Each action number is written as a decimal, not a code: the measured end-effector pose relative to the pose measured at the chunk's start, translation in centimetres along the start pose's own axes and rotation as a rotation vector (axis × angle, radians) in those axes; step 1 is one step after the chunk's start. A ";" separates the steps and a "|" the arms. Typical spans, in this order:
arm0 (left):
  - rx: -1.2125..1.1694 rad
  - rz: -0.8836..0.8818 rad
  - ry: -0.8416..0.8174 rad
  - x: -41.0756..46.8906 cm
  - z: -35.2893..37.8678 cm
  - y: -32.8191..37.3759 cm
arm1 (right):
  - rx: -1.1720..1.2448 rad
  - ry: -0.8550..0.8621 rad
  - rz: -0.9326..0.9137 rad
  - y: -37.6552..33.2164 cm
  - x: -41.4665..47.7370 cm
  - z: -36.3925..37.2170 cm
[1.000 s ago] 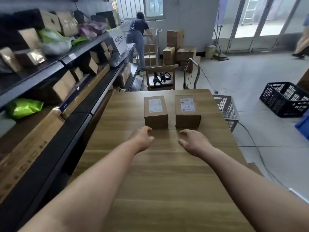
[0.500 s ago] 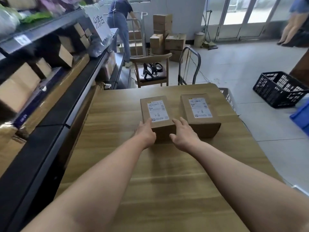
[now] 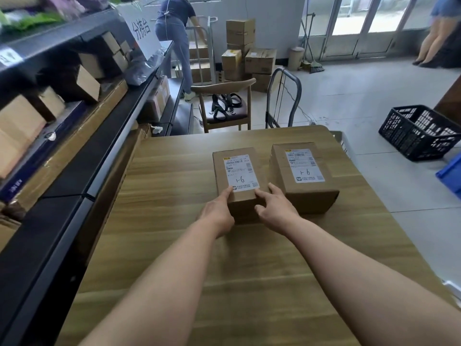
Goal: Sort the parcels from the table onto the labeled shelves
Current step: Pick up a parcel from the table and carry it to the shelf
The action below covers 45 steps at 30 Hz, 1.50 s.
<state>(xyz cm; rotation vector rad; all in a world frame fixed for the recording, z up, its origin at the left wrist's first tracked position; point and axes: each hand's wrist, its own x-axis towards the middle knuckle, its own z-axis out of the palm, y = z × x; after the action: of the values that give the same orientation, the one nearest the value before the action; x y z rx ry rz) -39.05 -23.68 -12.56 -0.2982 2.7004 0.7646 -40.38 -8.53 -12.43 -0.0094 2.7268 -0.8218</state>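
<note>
Two brown cardboard parcels lie side by side on the wooden table. The left parcel carries a white label marked "1-6". The right parcel has the same kind of label, turned the other way round. My left hand presses against the near left corner of the left parcel, a finger on its top. My right hand holds that parcel's near right corner, fingers spread over the edge. The parcel rests on the table. Dark shelves with boxes run along the left.
A wooden chair and a metal trolley handle stand beyond the table's far edge. A black crate and a blue bin sit on the floor at right. One person works by stacked cartons at the back; another stands far right.
Both hands reached forward from the bare table and closed in on the near corners of the left parcel. The view came closer to the parcels.
</note>
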 end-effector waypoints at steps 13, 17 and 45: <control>-0.169 -0.125 -0.033 -12.6 4.9 -1.8 | -0.094 -0.056 -0.137 4.3 -11.4 0.2; -0.348 -0.201 -0.028 -18.3 8.3 -2.8 | -0.150 -0.132 -0.238 6.0 -16.3 0.0; -0.525 -0.412 0.129 -38.9 15.8 1.6 | -0.039 -0.262 -0.424 15.2 -32.5 0.6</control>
<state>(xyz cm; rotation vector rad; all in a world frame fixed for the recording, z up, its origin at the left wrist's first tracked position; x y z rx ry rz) 0.49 -9.52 -10.68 -1.0157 2.3728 1.3369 -7.90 6.76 -12.15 -0.6737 2.5199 -0.8049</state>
